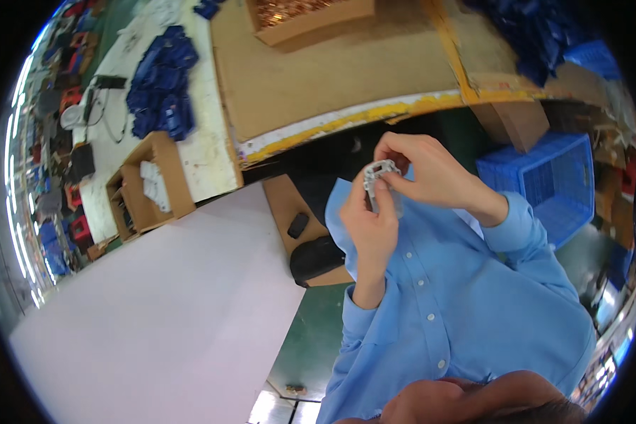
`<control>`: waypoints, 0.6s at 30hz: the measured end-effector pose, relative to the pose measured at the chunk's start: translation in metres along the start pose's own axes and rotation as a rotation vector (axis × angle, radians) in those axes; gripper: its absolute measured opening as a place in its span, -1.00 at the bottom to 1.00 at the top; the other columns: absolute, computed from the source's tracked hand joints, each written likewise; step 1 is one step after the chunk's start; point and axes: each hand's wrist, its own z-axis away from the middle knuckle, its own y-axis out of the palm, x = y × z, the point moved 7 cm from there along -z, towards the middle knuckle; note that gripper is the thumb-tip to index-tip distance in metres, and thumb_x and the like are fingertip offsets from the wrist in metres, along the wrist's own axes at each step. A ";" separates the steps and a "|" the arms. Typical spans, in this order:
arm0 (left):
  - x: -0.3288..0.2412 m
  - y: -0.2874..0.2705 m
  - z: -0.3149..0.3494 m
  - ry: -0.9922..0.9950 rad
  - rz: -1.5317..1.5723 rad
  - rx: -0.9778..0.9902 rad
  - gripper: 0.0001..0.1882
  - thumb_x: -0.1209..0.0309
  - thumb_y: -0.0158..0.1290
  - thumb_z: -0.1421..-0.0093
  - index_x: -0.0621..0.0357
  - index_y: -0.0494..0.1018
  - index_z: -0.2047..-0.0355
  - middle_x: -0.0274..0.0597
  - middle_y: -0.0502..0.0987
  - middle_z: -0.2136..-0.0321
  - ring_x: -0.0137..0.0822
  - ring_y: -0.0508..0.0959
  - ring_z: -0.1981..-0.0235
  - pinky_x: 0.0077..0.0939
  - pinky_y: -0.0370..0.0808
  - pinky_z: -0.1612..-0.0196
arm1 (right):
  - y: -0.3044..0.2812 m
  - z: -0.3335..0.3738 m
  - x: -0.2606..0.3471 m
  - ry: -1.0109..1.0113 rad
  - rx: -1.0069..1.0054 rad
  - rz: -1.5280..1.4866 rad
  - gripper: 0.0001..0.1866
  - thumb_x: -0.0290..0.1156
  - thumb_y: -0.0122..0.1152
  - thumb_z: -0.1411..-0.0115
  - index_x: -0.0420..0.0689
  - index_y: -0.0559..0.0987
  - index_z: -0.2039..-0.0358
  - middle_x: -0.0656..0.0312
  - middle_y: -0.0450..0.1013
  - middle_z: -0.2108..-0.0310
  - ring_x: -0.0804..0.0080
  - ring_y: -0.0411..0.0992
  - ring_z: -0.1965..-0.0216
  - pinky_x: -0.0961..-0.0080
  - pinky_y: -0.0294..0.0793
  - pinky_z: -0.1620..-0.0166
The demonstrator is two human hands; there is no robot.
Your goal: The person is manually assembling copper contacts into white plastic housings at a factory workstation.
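My left hand [369, 230] grips a small light-grey part [379, 168] with a rounded, cut-out frame, which looks like moulded plastic. My right hand [431, 169] pinches the same part from the other side, thumb and fingers closed on its upper end. Both hands are raised close in front of my blue shirt, just short of the bench edge. Fingers cover much of the part, so its full shape is hidden.
The brown bench [332, 78] has a worn yellow-white edge and a carton [311, 27] of copper-coloured pieces. Dark blue parts [164, 85] lie on a white table beside an open cardboard box [173, 169]. A blue crate [526, 166] stands right; a white board [169, 304] lies left.
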 end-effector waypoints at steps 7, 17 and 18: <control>-0.012 -0.011 -0.009 0.059 -0.038 -0.039 -0.77 0.49 -0.06 -0.27 0.27 0.46 0.09 -0.21 0.57 0.36 -0.53 0.48 0.35 -0.61 0.43 0.26 | 0.009 -0.011 0.003 0.059 -0.004 -0.129 -0.83 -0.55 0.20 -0.03 -0.23 0.46 0.33 0.24 0.43 0.48 0.54 0.39 0.45 0.60 0.40 0.32; 0.005 -0.045 -0.048 0.040 0.564 -0.040 -0.50 0.31 -0.15 -0.27 0.18 0.19 -0.20 -0.13 0.36 -0.05 -0.32 0.47 0.05 -0.51 0.42 0.03 | 0.035 -0.071 0.040 -0.093 0.048 -0.036 -0.79 -0.53 0.20 -0.07 -0.23 0.48 0.24 0.25 0.44 0.45 0.58 0.39 0.46 0.62 0.41 0.37; 0.011 -0.052 -0.053 0.033 0.752 -0.108 -0.39 0.28 -0.14 -0.25 0.16 0.07 -0.28 -0.07 0.28 -0.14 -0.26 0.47 0.01 -0.44 0.45 0.02 | 0.037 -0.085 0.042 -0.115 0.045 0.005 -0.79 -0.53 0.20 -0.08 -0.23 0.48 0.24 0.25 0.44 0.45 0.59 0.38 0.46 0.62 0.41 0.37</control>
